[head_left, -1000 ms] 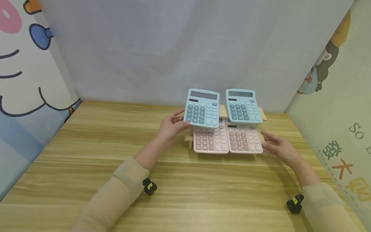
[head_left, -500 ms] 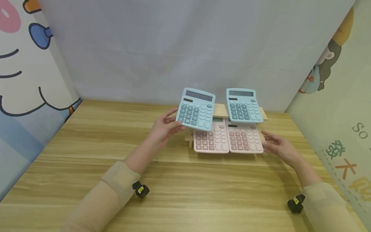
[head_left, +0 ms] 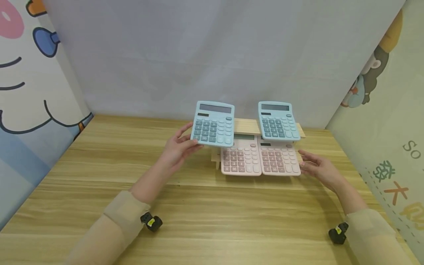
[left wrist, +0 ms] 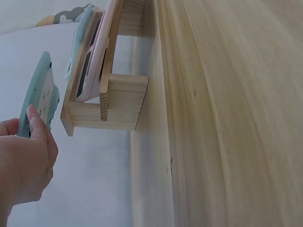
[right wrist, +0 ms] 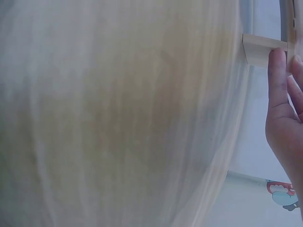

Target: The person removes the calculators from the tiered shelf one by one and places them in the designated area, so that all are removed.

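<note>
My left hand pinches a blue calculator by its lower left corner and holds it in the air, keys facing me. In the left wrist view the calculator is off the wooden rack, with a gap between them. A second blue calculator leans on the rack's upper tier at the right. Below, two pink calculators, a left one and a right one, stand side by side on the lower tier. My right hand is at the rack's right end, fingers extended against its side.
The rack's upper board shows bare wood left of the second blue calculator. The wood-grain table runs back to a pale cloth. Printed panels flank the table at left and right.
My left hand has carried the blue calculator leftward from in front of the upper tier, tilting and then levelling it. The upper board is more exposed. My right hand has stayed at the rack's end.
</note>
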`<state>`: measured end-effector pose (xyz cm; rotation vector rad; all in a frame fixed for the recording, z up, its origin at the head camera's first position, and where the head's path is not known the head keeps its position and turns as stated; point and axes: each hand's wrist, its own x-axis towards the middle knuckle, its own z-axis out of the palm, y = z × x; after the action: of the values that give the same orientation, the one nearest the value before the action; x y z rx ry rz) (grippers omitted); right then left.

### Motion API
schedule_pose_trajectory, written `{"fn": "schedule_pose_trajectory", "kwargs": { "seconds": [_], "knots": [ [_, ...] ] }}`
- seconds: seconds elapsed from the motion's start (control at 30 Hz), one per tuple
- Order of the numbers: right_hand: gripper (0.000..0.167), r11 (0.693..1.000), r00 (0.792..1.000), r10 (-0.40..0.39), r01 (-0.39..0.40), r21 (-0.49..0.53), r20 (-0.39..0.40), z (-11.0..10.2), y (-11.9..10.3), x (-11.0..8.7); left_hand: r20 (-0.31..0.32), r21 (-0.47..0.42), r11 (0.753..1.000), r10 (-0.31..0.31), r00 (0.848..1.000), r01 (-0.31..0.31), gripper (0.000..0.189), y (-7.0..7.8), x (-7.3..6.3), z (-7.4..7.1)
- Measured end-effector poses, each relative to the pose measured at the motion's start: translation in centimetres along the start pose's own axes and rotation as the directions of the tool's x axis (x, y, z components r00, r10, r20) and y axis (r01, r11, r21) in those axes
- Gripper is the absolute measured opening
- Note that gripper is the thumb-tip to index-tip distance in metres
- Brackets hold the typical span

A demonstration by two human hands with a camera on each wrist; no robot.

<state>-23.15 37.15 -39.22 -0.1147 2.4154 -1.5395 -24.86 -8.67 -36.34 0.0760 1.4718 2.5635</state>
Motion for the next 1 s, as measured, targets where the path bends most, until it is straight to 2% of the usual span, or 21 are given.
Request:
{"fn": "schedule_pose_trajectory", "kwargs": {
  "seconds": [0.5, 0.77, 1.0],
  "knots": [
    [0.069, 1.0, 1.0, 0.0, 0.0, -0.021, -0.001, 0.0, 0.1, -0.1, 0.003, 0.059, 0.994, 0.095, 0.995, -0.095, 0.069, 1.7, -0.7, -2.5],
    [0.069, 1.0, 1.0, 0.002, -0.001, -0.028, 0.005, -0.1, -0.1, 0.0, -0.022, 0.043, 0.993, 0.111, 0.994, -0.11, 0.07, 2.7, 0.1, -4.2],
    [0.071, 0.999, 1.0, 0.012, -0.012, -0.032, 0.004, -0.1, -0.2, 0.0, -0.052, 0.053, 0.993, 0.107, 0.993, -0.105, 0.072, 2.9, 1.0, -5.8]
  ]
}}
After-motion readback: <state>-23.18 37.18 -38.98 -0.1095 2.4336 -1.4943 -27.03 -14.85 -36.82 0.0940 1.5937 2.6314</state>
